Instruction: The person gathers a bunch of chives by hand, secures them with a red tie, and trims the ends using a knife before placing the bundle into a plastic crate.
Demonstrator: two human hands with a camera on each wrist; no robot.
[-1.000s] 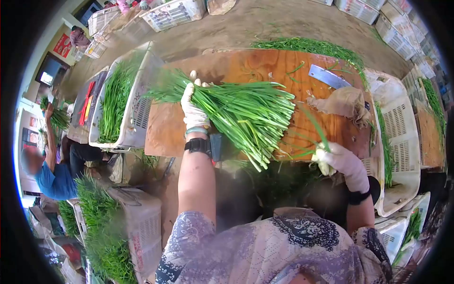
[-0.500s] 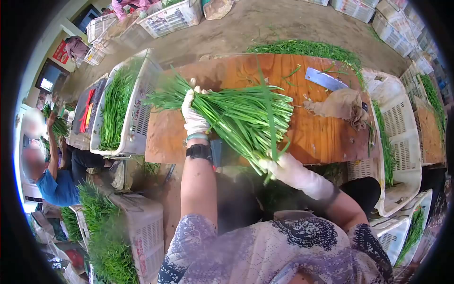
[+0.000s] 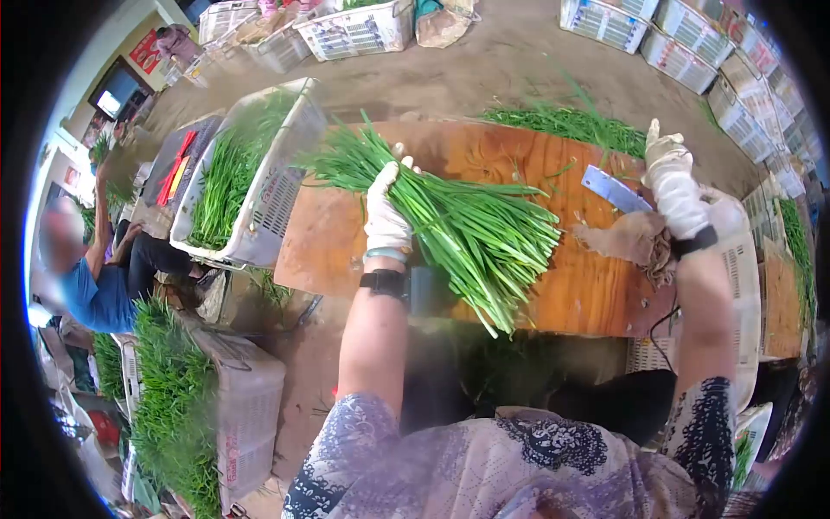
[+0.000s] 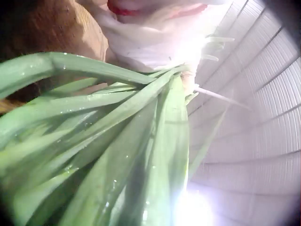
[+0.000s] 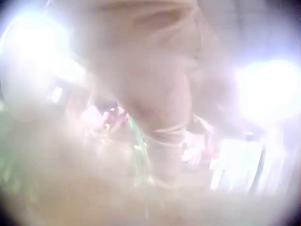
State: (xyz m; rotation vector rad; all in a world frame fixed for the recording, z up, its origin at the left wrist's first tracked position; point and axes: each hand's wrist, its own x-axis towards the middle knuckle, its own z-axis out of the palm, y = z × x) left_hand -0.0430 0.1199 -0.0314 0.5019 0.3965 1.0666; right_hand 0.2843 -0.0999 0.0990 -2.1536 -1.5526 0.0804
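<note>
My gloved left hand (image 3: 389, 206) grips a thick bunch of garlic chives (image 3: 484, 233) around its leafy part, over the wooden board. The pale stem ends fan out toward the right and front, a few past the board's near edge. Flat wet leaves (image 4: 117, 155) spread below the glove in the left wrist view. Over the board's far right corner, my gloved right hand (image 3: 670, 177) is raised with its fingers extended. Blurred green leaves (image 3: 581, 93) show in the air to its left. The right wrist view is hazy, with the glove (image 5: 150, 80) filling its upper middle.
A cleaver blade (image 3: 614, 189) and a brown cloth (image 3: 635, 242) lie on the wooden board (image 3: 588, 298). Loose leaves (image 3: 562, 125) heap along its far edge. White crates (image 3: 281, 186) of chives stand at left, another crate (image 3: 743, 285) at right. A seated person (image 3: 95, 285) works at left.
My right hand has left the bunch's stem ends, where it held some leaves, and swung far right and away. Leaves now appear in the air. My left hand keeps its grip.
</note>
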